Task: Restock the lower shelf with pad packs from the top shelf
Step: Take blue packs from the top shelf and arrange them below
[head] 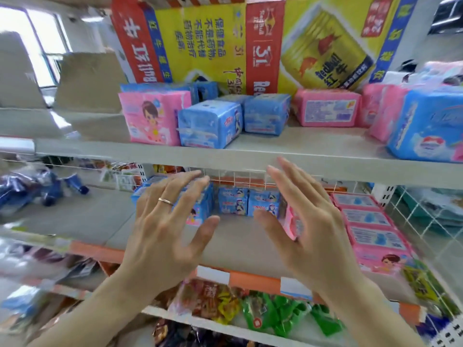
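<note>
Several pad packs (pixel 210 123) are being left on the top shelf (pixel 300 146), the lower shelf (pixel 238 244) being only partly filled; left hand (pixel 165 226) and right hand (pixel 308 221) are being held open.

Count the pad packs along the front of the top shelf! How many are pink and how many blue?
Pink packs: 3, the girl one, the label one, a half-hidden one.
Blue packs: 3, two small, one big.
Total: 6.
More blue packs behind are too hidden to count.
</note>
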